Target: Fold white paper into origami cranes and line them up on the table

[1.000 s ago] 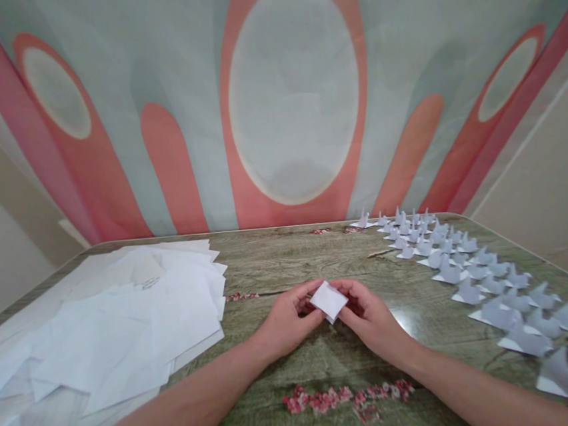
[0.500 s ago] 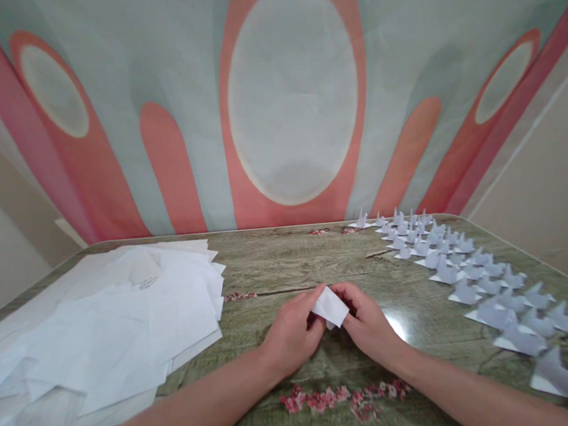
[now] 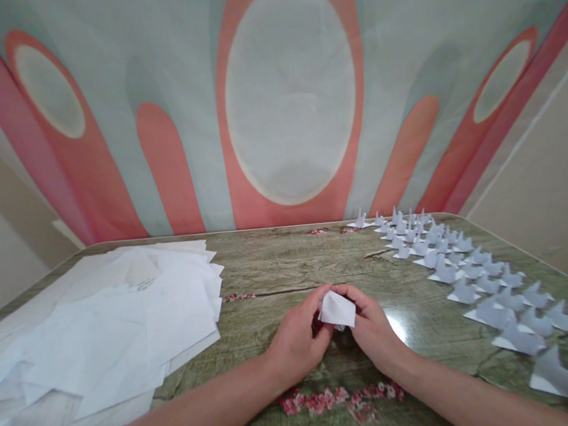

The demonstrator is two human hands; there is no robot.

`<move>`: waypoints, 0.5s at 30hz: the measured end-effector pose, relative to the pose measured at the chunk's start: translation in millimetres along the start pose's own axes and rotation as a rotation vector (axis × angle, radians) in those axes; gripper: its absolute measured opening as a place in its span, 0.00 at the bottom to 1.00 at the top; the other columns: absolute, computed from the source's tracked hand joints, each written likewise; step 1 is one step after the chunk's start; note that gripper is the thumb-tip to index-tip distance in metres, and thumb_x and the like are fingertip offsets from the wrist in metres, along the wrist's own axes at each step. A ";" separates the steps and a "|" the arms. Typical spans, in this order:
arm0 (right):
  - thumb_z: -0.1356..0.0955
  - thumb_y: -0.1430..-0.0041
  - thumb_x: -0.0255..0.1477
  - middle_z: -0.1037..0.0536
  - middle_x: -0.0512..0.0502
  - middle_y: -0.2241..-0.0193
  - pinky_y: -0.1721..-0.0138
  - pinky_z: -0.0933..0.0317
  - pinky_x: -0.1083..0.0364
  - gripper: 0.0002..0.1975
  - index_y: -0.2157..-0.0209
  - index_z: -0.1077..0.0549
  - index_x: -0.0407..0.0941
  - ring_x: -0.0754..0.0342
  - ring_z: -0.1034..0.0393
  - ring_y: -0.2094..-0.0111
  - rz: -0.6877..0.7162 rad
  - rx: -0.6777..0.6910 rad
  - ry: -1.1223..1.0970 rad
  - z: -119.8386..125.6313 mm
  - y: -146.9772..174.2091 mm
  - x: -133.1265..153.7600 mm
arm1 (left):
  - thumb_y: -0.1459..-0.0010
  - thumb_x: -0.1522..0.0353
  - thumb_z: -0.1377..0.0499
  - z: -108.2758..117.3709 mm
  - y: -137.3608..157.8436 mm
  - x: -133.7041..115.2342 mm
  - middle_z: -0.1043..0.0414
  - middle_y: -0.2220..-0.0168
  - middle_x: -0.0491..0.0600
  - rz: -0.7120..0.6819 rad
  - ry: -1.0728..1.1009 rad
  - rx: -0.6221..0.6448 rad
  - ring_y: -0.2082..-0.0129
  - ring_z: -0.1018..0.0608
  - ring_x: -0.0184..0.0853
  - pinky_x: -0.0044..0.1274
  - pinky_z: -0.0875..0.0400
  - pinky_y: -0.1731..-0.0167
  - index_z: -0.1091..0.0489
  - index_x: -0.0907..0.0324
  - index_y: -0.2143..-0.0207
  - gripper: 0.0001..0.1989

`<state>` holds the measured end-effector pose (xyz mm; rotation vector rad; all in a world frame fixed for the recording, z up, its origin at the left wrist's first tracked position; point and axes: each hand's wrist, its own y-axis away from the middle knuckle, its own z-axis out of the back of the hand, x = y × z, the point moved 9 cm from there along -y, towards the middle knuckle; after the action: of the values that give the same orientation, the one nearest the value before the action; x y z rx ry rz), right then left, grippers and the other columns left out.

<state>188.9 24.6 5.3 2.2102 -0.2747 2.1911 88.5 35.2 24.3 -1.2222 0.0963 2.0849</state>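
Between my two hands, above the middle of the table, is a small folded piece of white paper [image 3: 338, 309]. My left hand [image 3: 299, 337] grips it from the left, fingers curled behind and thumb low on the near side. From the right, my right hand [image 3: 375, 328] closes on the same paper, its fingers bent over the far side and partly hidden. Rows of folded white paper birds [image 3: 517, 336] stand to the right of my right arm. Left of my left hand spreads a pile of white paper sheets [image 3: 139, 334].
The wood-patterned table [image 3: 268, 261] carries printed pink flowers [image 3: 326, 398] near its front. A patterned coral and grey-green backdrop [image 3: 287, 92] rises behind the far edge. The nearest paper bird [image 3: 564, 377] sits close to my right forearm.
The folded paper has turned in my fingers and shifted slightly to the right, showing a broader face. Both hands still hold it; the sheets and birds stay in place.
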 end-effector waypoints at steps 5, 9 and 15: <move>0.34 0.52 0.23 0.26 0.51 0.71 0.65 0.41 0.57 0.10 0.65 0.29 0.45 0.54 0.35 0.67 -0.022 0.012 -0.073 -0.6 0.9 -2.6 | 0.49 0.77 0.47 -1.4 0.7 0.0 0.28 0.60 0.47 -0.002 0.026 0.013 0.62 0.27 0.34 0.25 0.35 0.59 0.46 0.58 0.45 0.28; 0.33 0.54 0.22 0.28 0.53 0.73 0.67 0.42 0.59 0.08 0.68 0.29 0.45 0.56 0.35 0.69 -0.043 0.033 -0.127 -2.1 1.4 -2.5 | 0.50 0.78 0.47 -3.9 1.2 0.7 0.27 0.63 0.46 0.005 0.095 0.040 0.64 0.27 0.33 0.24 0.35 0.62 0.48 0.58 0.45 0.29; 0.34 0.54 0.21 0.27 0.53 0.73 0.67 0.41 0.58 0.11 0.66 0.28 0.45 0.56 0.35 0.70 -0.046 0.067 -0.165 -5.4 0.7 -1.7 | 0.50 0.80 0.48 -3.0 0.0 -0.1 0.28 0.62 0.47 0.010 0.201 0.038 0.63 0.27 0.33 0.22 0.35 0.64 0.47 0.58 0.47 0.27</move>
<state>183.5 24.7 3.6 2.4111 -0.1527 2.0276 90.7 34.0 22.7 -1.4072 0.2336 1.9551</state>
